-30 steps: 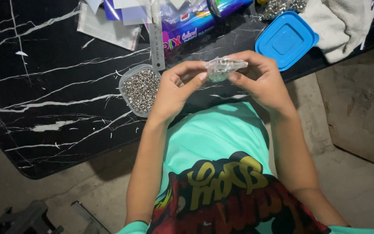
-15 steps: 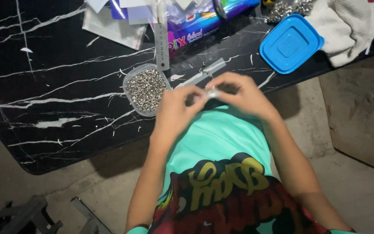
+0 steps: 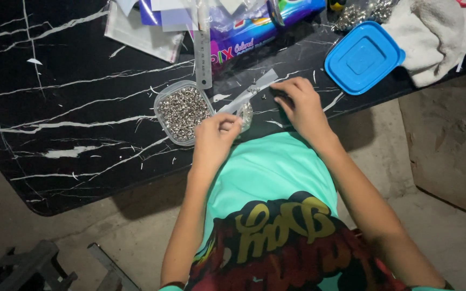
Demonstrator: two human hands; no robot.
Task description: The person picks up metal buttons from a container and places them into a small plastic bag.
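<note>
My left hand pinches a small clear plastic bag holding small silver pieces, right beside a clear tub of small silver beads at the table's near edge. My right hand rests on the black marble table, fingers curled, its fingertips next to a narrow strip of clear packets that lies slanted on the table. Whether the right fingers grip anything I cannot tell.
A blue square lid lies at the right, a white cloth behind it. A steel ruler stands behind the tub. Clear bags, a colourful paper pack and a heap of silver pieces lie along the far edge.
Both hands held the small bag together in front of the chest. Now they are apart: the left keeps the bag by the tub, the right has reached out to the strip on the table.
</note>
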